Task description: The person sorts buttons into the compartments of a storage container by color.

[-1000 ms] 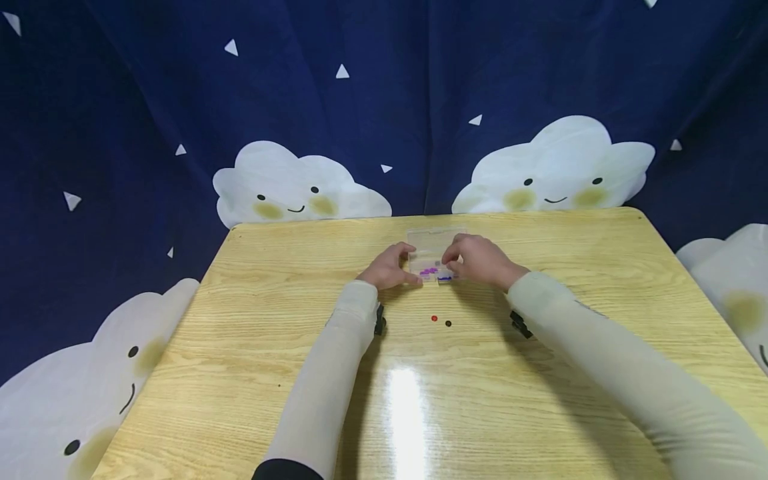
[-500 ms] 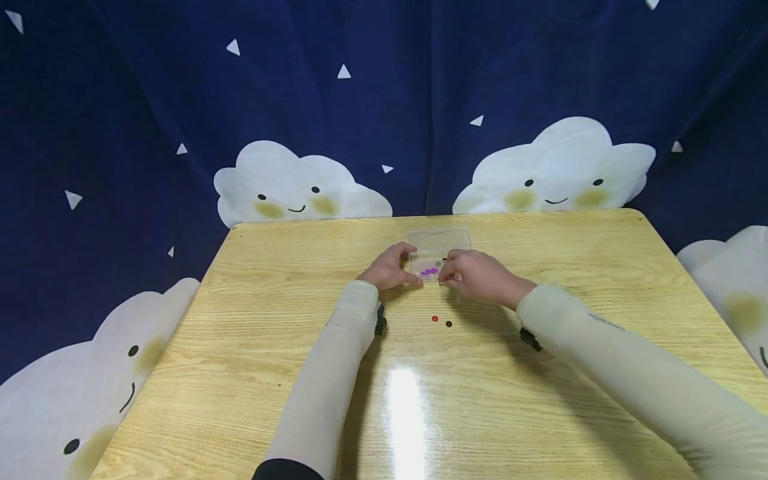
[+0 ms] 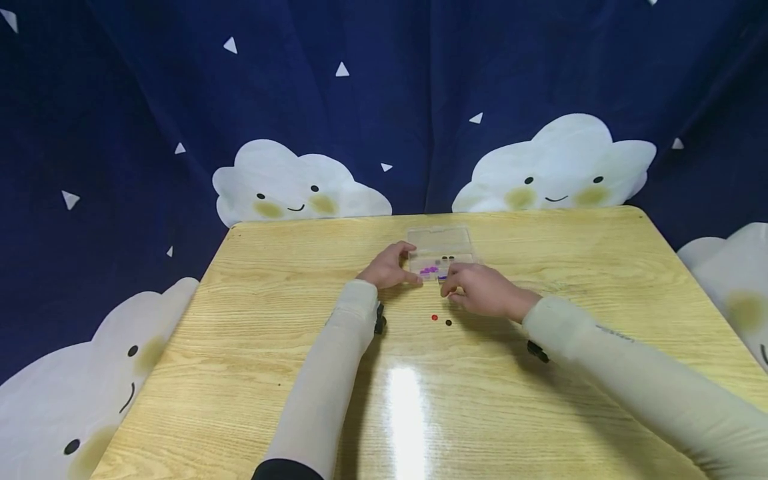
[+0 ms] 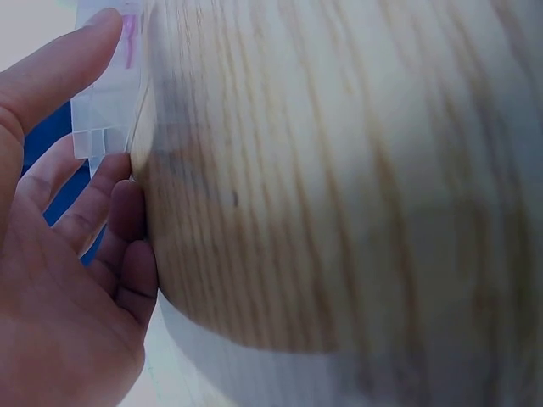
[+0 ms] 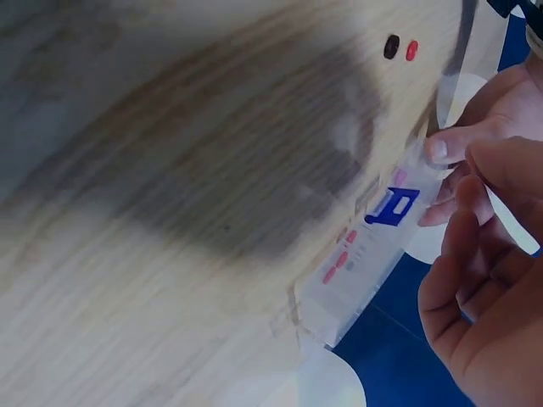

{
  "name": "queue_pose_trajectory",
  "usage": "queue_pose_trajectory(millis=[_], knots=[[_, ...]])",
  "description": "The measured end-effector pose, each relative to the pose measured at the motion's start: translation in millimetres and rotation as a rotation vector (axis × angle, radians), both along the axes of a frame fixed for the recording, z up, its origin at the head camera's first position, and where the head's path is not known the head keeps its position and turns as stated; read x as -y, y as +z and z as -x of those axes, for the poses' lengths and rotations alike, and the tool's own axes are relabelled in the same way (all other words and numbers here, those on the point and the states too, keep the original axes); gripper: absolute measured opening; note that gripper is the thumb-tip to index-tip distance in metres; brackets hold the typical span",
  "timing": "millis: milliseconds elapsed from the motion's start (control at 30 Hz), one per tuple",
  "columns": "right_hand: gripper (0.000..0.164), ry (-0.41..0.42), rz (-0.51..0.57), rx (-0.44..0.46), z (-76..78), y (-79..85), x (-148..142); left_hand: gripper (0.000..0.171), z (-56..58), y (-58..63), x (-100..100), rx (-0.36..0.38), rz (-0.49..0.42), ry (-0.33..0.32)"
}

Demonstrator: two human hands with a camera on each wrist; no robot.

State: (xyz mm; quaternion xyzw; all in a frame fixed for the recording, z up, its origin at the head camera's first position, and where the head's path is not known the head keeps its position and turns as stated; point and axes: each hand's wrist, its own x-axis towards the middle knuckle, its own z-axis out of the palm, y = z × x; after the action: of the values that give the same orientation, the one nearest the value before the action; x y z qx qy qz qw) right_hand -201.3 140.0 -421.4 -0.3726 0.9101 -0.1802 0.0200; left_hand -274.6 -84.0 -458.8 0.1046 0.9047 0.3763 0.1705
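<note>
A clear plastic box [image 3: 440, 239] with its lid raised stands toward the back of the table. My left hand [image 3: 387, 267] holds its left side, thumb at the front edge and fingers farther back. Inside lie purple pieces [image 3: 429, 271], two dark pieces [image 3: 448, 258] and a blue piece [image 5: 393, 208]. Just before the box's right front, my right hand [image 3: 483, 291] hovers with fingers loosely bent; the right wrist view shows nothing between thumb and forefinger. Closer to me, a small red disc [image 3: 435, 318] and a small black disc [image 3: 449, 323] lie side by side on the wood.
The wooden table [image 3: 252, 347] carries a bright light reflection in front of the box. Behind it hangs a dark blue curtain [image 3: 414, 87] with smiling white clouds. A tiny dark speck [image 3: 279, 385] shows at the left.
My right hand has drawn back from over the box toward me and slightly right, uncovering the dark pieces inside. The left hand stays on the box; the red and black discs have not moved.
</note>
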Motion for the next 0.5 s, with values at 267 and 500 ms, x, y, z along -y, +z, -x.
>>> queue_pose_trajectory(millis=[267,500], knots=[[0.011,0.042,0.003,0.024,-9.0,-12.3,0,0.077,-0.3,-0.3,1,0.004,-0.01,0.003],[0.014,0.055,-0.013,0.074,-14.0,-24.5,-1,0.077,0.7,-1.2,1,0.002,0.0,0.004]])
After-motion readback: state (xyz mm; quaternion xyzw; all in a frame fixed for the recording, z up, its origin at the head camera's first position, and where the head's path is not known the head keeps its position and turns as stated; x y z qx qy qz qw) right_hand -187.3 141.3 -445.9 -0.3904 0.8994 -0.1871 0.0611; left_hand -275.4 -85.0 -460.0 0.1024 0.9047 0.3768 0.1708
